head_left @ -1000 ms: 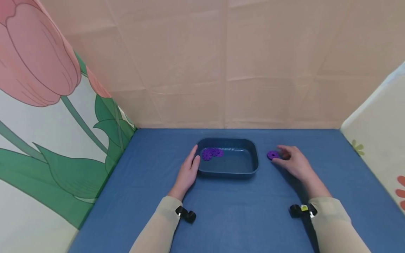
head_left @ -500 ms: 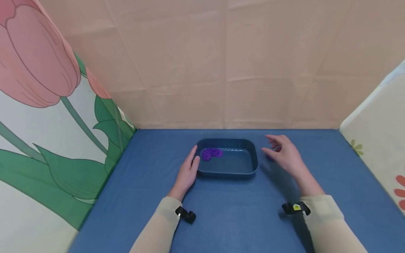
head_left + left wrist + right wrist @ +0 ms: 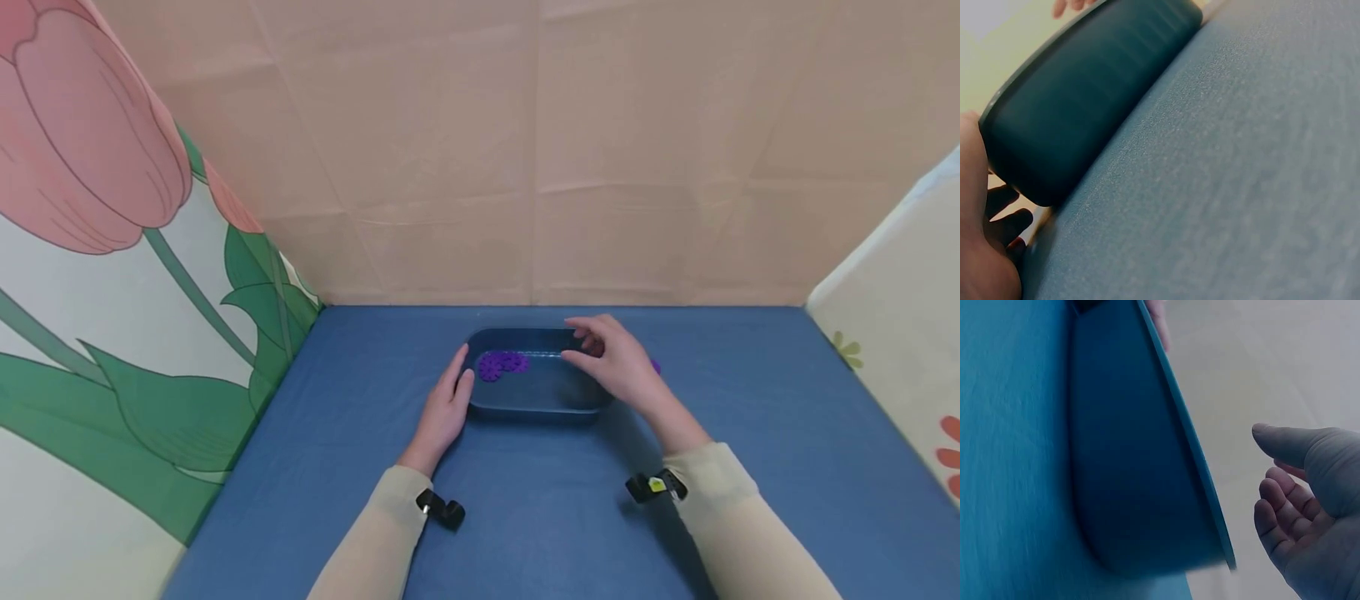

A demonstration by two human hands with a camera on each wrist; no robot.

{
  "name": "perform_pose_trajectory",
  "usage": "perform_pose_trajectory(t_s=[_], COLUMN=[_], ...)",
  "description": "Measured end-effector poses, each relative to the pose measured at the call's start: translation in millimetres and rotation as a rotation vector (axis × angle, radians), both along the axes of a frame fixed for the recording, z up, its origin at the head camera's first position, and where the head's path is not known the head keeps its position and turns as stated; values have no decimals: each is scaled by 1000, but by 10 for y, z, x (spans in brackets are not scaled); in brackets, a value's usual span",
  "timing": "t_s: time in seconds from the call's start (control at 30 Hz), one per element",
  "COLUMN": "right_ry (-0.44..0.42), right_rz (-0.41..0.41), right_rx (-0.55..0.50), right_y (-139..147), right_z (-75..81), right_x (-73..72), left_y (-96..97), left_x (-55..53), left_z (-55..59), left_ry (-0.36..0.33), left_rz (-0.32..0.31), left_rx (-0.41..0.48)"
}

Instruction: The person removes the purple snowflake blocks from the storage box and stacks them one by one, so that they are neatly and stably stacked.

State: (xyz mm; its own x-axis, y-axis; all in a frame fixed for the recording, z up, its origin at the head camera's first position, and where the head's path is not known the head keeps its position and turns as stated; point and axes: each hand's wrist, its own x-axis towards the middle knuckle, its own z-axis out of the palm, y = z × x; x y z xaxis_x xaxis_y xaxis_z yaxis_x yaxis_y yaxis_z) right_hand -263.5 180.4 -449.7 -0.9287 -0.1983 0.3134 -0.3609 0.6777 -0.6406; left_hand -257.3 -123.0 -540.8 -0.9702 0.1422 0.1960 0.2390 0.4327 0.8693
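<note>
A dark blue-green rectangular tray [image 3: 551, 414] stands on the blue cloth. Purple notched discs [image 3: 491, 367] lie overlapping at its left end. My left hand [image 3: 438, 412] rests against the tray's left side, fingers straight and thumb by the near corner. In the left wrist view, that hand [image 3: 979, 237] touches the tray's outer wall [image 3: 1079, 94]. Above the tray's right end is my right hand [image 3: 618, 362], fingers loosely bent. The right wrist view shows nothing between thumb and fingers of this right hand [image 3: 1310, 500]. Another purple disc [image 3: 656, 367] peeks out behind it, mostly hidden.
Blue cloth [image 3: 525, 517] covers the table. A plain beige backdrop [image 3: 525, 167] rises behind it. Printed sheets flank both sides, a tulip print [image 3: 97, 133] at left and a pale flower print [image 3: 900, 333] at right. Each wrist wears a small black camera [image 3: 442, 508].
My right hand has left the purple disc right of the tray and moved left over the tray's right end, carrying nothing visible. The left hand and tray have stayed put.
</note>
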Motion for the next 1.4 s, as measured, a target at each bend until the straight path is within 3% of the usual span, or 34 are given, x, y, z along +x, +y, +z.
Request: perform_pose_trajectory(t_s=[0.27, 0.53, 1.4], right_ry=[-49, -82, -179], right_rz=[88, 112, 215], right_rx=[-14, 5, 148], right_y=[-332, -603, -1006], right_z=[-52, -164, -468], right_x=[-84, -188, -470], left_y=[-2, -12, -1], left_x=[-9, -18, 14], left_z=[5, 26, 39], left_ry=[-14, -10, -6], left_rz=[1, 10, -5], left_rx=[0, -17, -16])
